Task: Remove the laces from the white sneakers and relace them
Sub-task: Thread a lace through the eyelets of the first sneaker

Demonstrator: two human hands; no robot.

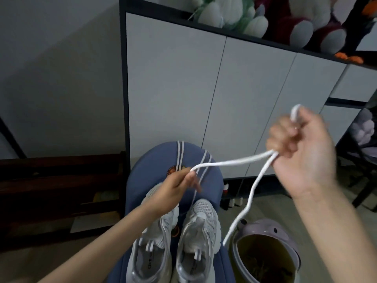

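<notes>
Two white sneakers stand side by side on a blue cushioned seat (142, 180), the left sneaker (151, 248) and the right sneaker (199, 242), toes pointing away from me. A white lace (228, 161) hangs free in the air. My left hand (177, 186) pinches one end of it above the left sneaker's toe. My right hand (302, 148), raised at the right, grips the lace's middle in a fist; a loop sticks out above the fingers. The lace's other end dangles down to the right of the sneakers.
A lilac clog (265, 256) sits on the floor right of the seat. White cabinet doors (173, 88) stand behind, plush toys (285, 21) on top. A dark wooden bench (61, 190) is at the left, a dark chair frame (365, 170) at the right.
</notes>
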